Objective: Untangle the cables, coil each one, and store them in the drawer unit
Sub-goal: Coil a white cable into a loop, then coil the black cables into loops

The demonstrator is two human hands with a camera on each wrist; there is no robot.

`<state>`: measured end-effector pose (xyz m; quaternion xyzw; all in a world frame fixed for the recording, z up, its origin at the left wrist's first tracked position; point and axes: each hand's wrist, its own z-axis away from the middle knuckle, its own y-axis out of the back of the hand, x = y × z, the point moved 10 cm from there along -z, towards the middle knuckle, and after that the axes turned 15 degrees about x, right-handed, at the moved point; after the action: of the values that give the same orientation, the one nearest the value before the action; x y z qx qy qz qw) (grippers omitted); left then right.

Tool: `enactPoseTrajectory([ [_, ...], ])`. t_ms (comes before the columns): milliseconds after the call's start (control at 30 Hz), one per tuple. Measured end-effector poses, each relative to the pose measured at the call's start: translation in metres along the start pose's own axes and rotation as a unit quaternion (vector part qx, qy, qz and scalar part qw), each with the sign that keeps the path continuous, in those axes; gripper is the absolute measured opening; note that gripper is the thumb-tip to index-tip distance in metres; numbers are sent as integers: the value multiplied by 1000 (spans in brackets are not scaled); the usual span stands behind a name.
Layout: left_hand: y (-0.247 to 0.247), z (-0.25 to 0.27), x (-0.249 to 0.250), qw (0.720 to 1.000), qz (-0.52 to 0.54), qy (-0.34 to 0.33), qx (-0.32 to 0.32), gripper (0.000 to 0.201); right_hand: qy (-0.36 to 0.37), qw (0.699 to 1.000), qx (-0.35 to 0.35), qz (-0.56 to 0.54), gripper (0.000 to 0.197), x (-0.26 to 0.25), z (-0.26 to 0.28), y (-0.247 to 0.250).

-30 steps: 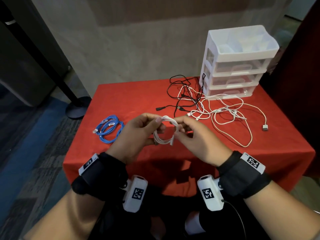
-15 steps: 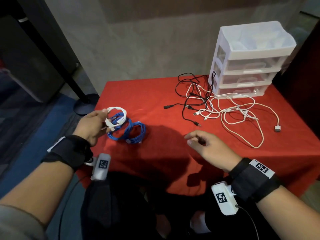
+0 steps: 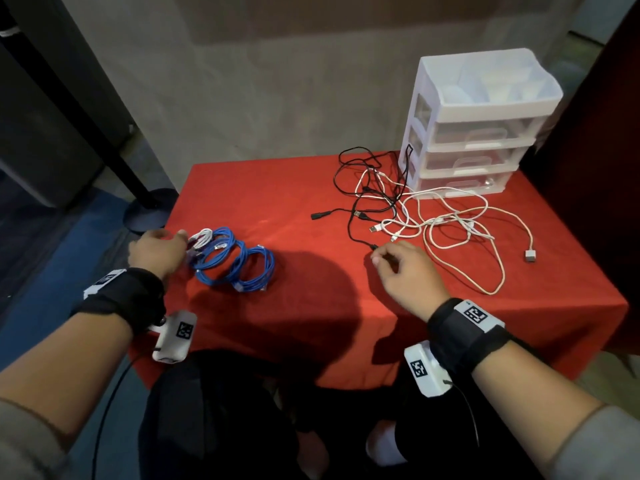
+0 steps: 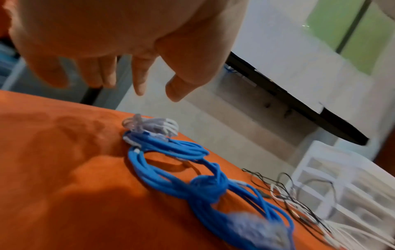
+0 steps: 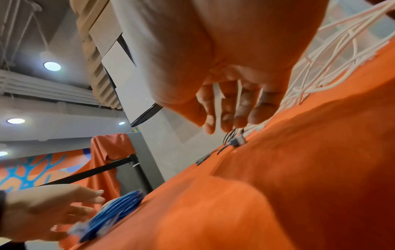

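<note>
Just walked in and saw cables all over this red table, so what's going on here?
A person is sorting cables. Their left hand, fingers open, hovers beside a coiled white cable lying against two blue coils. Their right hand reaches for the plug end of a black cable in the tangle of black and white cables. The drawer unit is closed.

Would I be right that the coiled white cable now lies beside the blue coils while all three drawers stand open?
Not quite: the three drawers of the drawer unit are closed, as the head view shows. The coiled white cable does lie beside the blue coils.
</note>
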<state>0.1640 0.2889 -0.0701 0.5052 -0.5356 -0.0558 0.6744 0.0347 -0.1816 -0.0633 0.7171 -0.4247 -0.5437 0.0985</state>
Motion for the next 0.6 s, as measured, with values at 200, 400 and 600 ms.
enactPoseTrajectory([
  [200,-5,69,63,972,155,-175,30,39,-19,963,60,264,22,31,-20,42],
  [400,-36,171,119,931,206,-300,-25,17,0,950,28,310,29,38,-17,41],
  [600,-79,247,136,919,234,-277,-153,21,-27,986,-88,140,39,31,-22,-22],
])
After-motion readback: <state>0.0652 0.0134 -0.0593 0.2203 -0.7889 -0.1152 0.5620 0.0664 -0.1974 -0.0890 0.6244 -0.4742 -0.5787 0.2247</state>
